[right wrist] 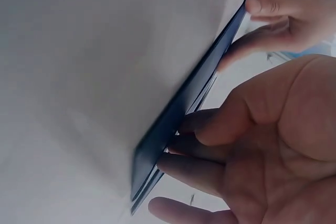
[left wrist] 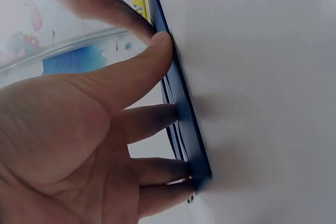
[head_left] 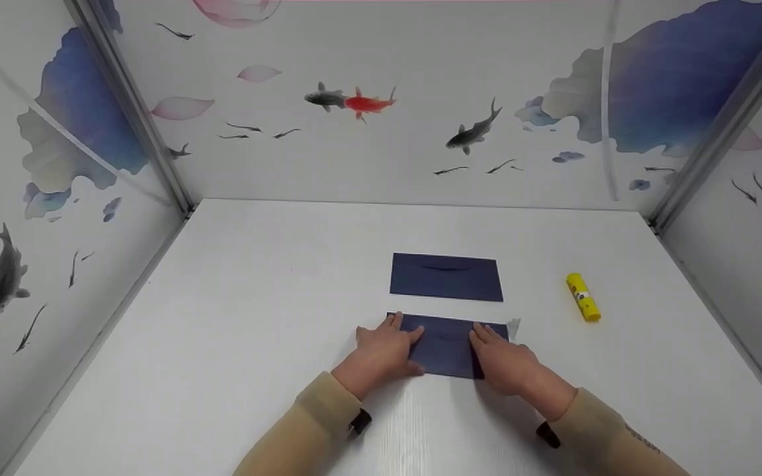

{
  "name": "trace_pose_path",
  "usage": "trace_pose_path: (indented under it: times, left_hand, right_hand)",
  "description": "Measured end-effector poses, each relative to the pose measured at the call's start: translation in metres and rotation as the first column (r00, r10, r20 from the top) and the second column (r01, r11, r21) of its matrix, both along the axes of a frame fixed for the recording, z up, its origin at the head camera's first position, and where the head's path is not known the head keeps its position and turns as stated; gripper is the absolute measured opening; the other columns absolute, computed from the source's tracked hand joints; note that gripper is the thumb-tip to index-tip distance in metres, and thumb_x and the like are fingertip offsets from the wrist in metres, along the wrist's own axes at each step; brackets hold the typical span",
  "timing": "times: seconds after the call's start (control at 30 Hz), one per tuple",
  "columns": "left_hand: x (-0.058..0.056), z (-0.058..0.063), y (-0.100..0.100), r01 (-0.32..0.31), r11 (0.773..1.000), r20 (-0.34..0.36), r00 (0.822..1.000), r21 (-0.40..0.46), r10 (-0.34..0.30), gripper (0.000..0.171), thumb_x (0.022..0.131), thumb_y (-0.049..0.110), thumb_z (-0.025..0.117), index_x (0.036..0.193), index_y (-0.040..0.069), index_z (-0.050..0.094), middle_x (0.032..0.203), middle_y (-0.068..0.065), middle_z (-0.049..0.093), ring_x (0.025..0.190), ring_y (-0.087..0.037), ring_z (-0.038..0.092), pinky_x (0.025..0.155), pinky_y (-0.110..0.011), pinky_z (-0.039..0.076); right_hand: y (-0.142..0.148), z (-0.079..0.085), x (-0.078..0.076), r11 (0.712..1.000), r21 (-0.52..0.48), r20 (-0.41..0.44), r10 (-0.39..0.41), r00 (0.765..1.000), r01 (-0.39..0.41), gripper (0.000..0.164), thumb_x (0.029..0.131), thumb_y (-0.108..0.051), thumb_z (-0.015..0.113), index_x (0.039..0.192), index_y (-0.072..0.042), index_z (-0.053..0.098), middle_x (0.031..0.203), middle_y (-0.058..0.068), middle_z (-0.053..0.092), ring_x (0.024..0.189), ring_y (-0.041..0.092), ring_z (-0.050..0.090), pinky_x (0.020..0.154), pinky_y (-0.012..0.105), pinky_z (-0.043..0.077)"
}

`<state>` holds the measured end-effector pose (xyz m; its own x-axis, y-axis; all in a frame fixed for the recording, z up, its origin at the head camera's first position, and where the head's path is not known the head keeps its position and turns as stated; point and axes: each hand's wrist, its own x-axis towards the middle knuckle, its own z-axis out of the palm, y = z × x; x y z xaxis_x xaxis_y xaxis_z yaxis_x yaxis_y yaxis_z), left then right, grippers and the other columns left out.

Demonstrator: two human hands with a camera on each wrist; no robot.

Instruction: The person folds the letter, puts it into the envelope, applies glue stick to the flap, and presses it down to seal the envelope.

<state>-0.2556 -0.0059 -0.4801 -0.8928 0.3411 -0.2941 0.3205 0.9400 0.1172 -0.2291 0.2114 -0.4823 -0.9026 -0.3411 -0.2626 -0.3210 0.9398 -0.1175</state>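
A flat dark blue rectangle of paper (head_left: 448, 347), much like an envelope, lies on the white table with a faint curved line near its middle. My left hand (head_left: 384, 347) presses on its left part, fingers spread and the thumb at the near edge. On the right part rest the extended fingers of my right hand (head_left: 503, 360). From the left wrist view, the left fingertips touch the thin layered paper (left wrist: 181, 114). In the right wrist view, the right fingertips meet the paper's layered edge (right wrist: 173, 124).
Beyond the hands lies a second dark blue paper rectangle (head_left: 446, 281) with a curved slit. A yellow glue stick (head_left: 583, 297) lies to the right. A small whitish scrap (head_left: 514, 326) shows by the near paper's right corner. Printed panels (head_left: 387, 165) wall the table (head_left: 255, 264).
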Motion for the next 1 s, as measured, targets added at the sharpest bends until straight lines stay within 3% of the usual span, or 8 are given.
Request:
trace_pose_path:
  times: [0.1, 0.23, 0.43, 0.63, 1.0]
  left_hand:
    - [-0.001, -0.001, -0.006, -0.001, 0.999, 0.006, 1.0, 0.038, 0.001, 0.078, 0.089, 0.054, 0.076, 0.156, 0.033, 0.044, 0.169, -0.007, 0.031, 0.158, -0.022, 0.03, 0.114, -0.07, 0.037]
    - [-0.001, -0.002, -0.01, -0.005, 0.997, 0.007, 1.0, 0.081, 0.004, 0.079, 0.088, 0.05, 0.078, 0.156, 0.025, 0.047, 0.168, -0.009, 0.033, 0.157, -0.024, 0.031, 0.116, -0.069, 0.035]
    - [-0.002, -0.005, -0.01, -0.019, 0.999, -0.032, 0.999, 0.028, 0.02, 0.083, 0.087, 0.052, 0.078, 0.154, 0.012, 0.049, 0.165, -0.009, 0.04, 0.154, -0.023, 0.039, 0.122, -0.06, 0.033]
    - [-0.002, -0.006, -0.006, -0.013, 1.0, -0.054, 0.998, -0.005, 0.013, 0.084, 0.087, 0.052, 0.078, 0.152, 0.007, 0.051, 0.163, -0.011, 0.043, 0.152, -0.024, 0.041, 0.122, -0.053, 0.036]
    - [0.001, -0.001, 0.002, -0.041, 0.997, -0.064, 0.997, -0.07, 0.036, 0.086, 0.089, 0.053, 0.076, 0.151, 0.001, 0.049, 0.163, -0.016, 0.042, 0.151, -0.027, 0.041, 0.12, -0.046, 0.04]
  right_hand:
    - [0.01, 0.0, 0.001, 0.999, -0.008, 0.009, -0.033, 0.999, 0.033, 0.055, 0.095, 0.003, 0.063, 0.147, 0.012, 0.046, 0.16, 0.027, 0.041, 0.146, 0.044, 0.045, 0.098, 0.074, 0.046]
    - [0.018, -0.001, 0.001, 0.998, -0.022, 0.02, -0.064, 0.998, 0.064, 0.056, 0.095, 0.003, 0.064, 0.147, 0.011, 0.047, 0.159, 0.025, 0.043, 0.144, 0.044, 0.047, 0.105, 0.067, 0.046]
    - [0.024, -0.001, -0.003, 0.995, -0.054, 0.035, -0.079, 0.996, 0.08, 0.052, 0.095, 0.006, 0.059, 0.146, 0.01, 0.048, 0.159, 0.022, 0.044, 0.144, 0.044, 0.047, 0.113, 0.057, 0.044]
    - [0.031, -0.003, -0.004, 0.994, -0.095, 0.028, -0.051, 0.998, 0.054, 0.047, 0.098, 0.006, 0.051, 0.144, 0.012, 0.05, 0.158, 0.023, 0.046, 0.143, 0.045, 0.047, 0.114, 0.056, 0.043]
    - [0.035, -0.004, -0.006, 0.991, -0.115, 0.004, -0.063, 0.998, 0.063, 0.043, 0.099, 0.001, 0.051, 0.139, 0.019, 0.05, 0.153, 0.028, 0.046, 0.138, 0.045, 0.053, 0.111, 0.055, 0.046]
